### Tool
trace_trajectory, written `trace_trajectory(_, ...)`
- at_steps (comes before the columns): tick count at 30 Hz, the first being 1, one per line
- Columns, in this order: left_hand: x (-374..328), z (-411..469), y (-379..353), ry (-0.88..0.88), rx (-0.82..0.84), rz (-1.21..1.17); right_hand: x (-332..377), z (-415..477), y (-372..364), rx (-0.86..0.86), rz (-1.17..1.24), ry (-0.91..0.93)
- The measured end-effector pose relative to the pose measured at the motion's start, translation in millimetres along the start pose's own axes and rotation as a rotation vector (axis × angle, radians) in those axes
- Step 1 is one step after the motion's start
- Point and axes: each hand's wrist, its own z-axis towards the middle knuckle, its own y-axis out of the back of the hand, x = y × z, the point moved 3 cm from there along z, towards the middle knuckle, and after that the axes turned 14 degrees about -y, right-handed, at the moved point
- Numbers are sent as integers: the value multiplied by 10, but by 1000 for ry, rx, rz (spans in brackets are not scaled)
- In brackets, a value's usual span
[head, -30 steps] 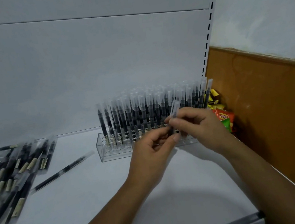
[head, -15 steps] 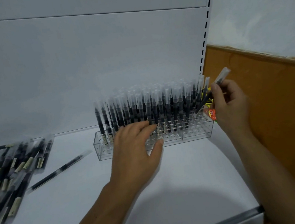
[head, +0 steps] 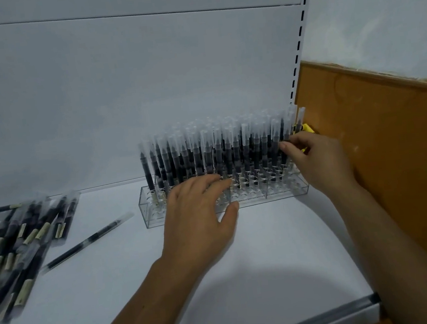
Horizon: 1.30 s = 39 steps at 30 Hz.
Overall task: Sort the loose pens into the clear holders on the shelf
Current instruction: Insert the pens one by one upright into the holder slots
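Right hand: fingers curled, tips pinched on the barrel of a pen at the right end of the clear holder. The pen stood about upright among its neighbours, cap up. Which slot it occupied could not be told, as the fingers covered the lower barrel.

Left hand: held nothing. Fingers were extended and slightly spread, lying over the front of the holder left of its middle; thumb tip was at the lower front wall. Wrist hung above the shelf.

The holder sat at the back of the white shelf, near the back panel. Rows of standing pens, dark barrels with clear caps, filled most of it; some front slots showed open rings.

One loose pen lay flat on the shelf, left of the holder and apart from it. Further left lay a pile of wrapped pens, blurred.

A yellow packet showed just behind the right hand, against the brown wooden panel.
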Motion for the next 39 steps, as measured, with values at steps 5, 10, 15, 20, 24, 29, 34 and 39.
trace_trajectory(5, -11, -10, 21, -9, 13, -3, 60, -46, -3, 20, -37, -9)
trace_trajectory(10, 5, -23, 110, -47, 46, -64, 81, -151, 133, 42, -109, -20)
trace_trajectory(15, 190, -144, 472, -45, -31, -61, 380, -580, 212, 10, 55, 105)
trace_trajectory(20, 777, -706, 977, 177, -34, 33, 1157, -1271, -414, 602, 54, 316)
trace_trajectory(24, 1143, -1150, 1294, 350, -2, 113, 1694, -1708, -1064, 960, -197, 540)
trace_trajectory(29, 1238, -1471, 1417, 380, 138, 194, 1995, -1646, -1620, 810, -263, 551)
trace_trajectory(34, 1255, -1607, 1572, 450, 4, 298, 1886, -1654, -1700, 760, -127, 482)
trace_trajectory(39, 1273, -1539, 1597, 562, 98, 336, 1857, -1710, -1591, 810, -51, 437)
